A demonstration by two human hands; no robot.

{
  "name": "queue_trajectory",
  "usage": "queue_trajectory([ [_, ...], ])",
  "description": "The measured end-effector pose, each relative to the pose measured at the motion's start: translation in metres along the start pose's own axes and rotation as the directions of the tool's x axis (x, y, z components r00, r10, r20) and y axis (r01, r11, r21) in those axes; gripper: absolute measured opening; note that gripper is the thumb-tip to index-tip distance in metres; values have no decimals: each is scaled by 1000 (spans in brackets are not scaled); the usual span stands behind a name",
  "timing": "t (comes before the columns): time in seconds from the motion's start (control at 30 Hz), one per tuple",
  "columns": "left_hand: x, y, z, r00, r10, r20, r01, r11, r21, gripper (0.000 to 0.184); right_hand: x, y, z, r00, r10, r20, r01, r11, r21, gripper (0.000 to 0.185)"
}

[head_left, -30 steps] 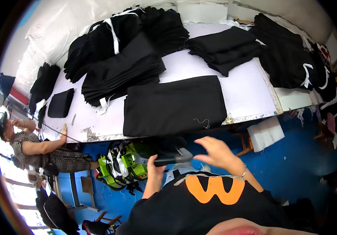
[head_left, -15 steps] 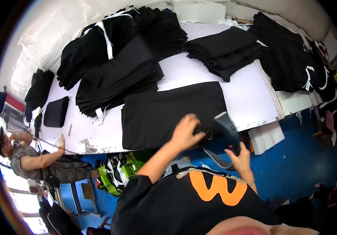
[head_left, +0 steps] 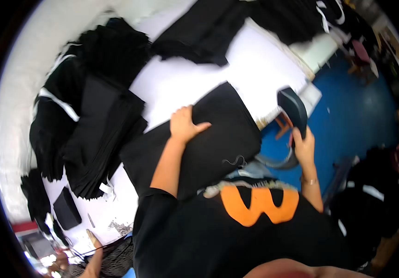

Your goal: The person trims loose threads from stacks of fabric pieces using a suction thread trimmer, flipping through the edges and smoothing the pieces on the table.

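My left hand point(head_left: 184, 125) lies flat on a folded stack of black fabric point(head_left: 225, 123), fingers together and thumb spread out. This stack sits at the front edge of the white table. A loose thread point(head_left: 235, 161) curls on its near side. In my right hand point(head_left: 304, 146) is a dark handheld device point(head_left: 294, 107) with a rounded, elongated head, raised past the right edge of the fabric; its exact kind is unclear. A grey band or hose point(head_left: 273, 163) loops beside it, below my hand.
Layered black fabric piles point(head_left: 104, 134) with white ties stand at left. More black cloth point(head_left: 201, 34) lies at the back of the white table point(head_left: 181, 85). A small black bundle point(head_left: 67, 208) and a co-worker's arm point(head_left: 95, 255) are at lower left. Blue floor point(head_left: 347, 111) shows at right.
The view has turned, so the table appears rotated. My left hand has come down flat on the fabric, farther in. My right hand still holds the device, now farther from the fabric.
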State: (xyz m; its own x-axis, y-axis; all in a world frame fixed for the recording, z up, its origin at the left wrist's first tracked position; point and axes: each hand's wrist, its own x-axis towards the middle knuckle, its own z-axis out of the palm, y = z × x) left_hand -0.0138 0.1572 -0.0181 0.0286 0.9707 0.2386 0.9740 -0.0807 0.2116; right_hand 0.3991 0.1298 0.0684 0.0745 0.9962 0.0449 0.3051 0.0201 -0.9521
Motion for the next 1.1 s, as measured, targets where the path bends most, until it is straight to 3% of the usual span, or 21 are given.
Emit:
queue_trajectory([
  [0.03,-4,-3,6,998,53,-43,-53,999,-7,99,5,2,-8,998,16,61,-11,997,-79,24],
  [0.1,-3,5,-4,998,41,41,-41,999,-3,91,10,1,-17,973,80,215,-46,986,-159,32],
  [0.17,-4,-1,12,984,113,-138,-115,993,-8,91,16,11,-16,909,260,325,-216,962,-164,35],
  [0.2,-2,1,13,981,130,-146,-132,991,-3,92,25,6,-7,849,317,422,-247,945,-214,35],
  [0.23,0,2,13,978,143,-153,-144,990,7,92,36,-2,11,821,329,467,-203,932,-300,44],
  [0.27,3,2,14,980,140,-145,-140,990,8,92,50,2,36,843,139,520,75,927,-369,52],
  [0.3,3,1,13,983,139,-119,-138,990,14,92,70,32,64,888,37,458,221,840,-496,60],
  [0.37,-2,-1,13,989,123,-87,-121,992,29,92,110,27,102,959,72,274,71,874,-481,63],
  [0.43,3,0,15,997,64,-53,-63,998,30,92,132,18,90,966,94,239,-11,944,-329,69],
  [0.5,9,0,14,998,40,-52,-38,999,29,90,118,-16,51,946,134,294,-36,948,-316,60],
  [0.53,13,0,17,998,25,-64,-23,999,38,89,110,-23,38,895,251,368,-135,940,-312,55],
  [0.57,14,2,19,997,8,-73,-5,999,44,87,100,-22,37,874,261,411,-116,931,-345,60],
  [0.63,23,0,24,999,-29,-41,32,996,79,84,91,5,57,851,85,518,271,774,-572,68],
  [0.7,32,5,23,970,32,-242,8,987,163,83,106,14,80,917,117,381,126,822,-555,63],
  [0.73,34,12,21,937,17,-348,43,986,163,70,116,15,80,951,90,295,90,834,-545,66],
  [0.77,29,18,21,941,16,-338,45,984,172,70,123,12,81,977,68,201,49,849,-526,69],
  [0.83,27,29,24,930,82,-358,-98,995,-24,50,111,1,56,972,92,217,31,864,-503,62],
  [0.9,27,60,19,968,144,-205,-197,944,-265,28,83,-12,29,944,39,328,127,874,-469,60],
  [0.97,24,86,41,970,0,-244,-116,879,-462,26,65,-25,30,857,219,467,178,725,-666,60],
  [1.0,26,88,44,970,3,-242,-119,876,-467,26,63,-20,45,835,237,497,238,659,-713,61],
  [1.1,29,94,49,980,-92,-174,12,911,-413,26,98,4,88,909,117,399,164,780,-603,61],
])
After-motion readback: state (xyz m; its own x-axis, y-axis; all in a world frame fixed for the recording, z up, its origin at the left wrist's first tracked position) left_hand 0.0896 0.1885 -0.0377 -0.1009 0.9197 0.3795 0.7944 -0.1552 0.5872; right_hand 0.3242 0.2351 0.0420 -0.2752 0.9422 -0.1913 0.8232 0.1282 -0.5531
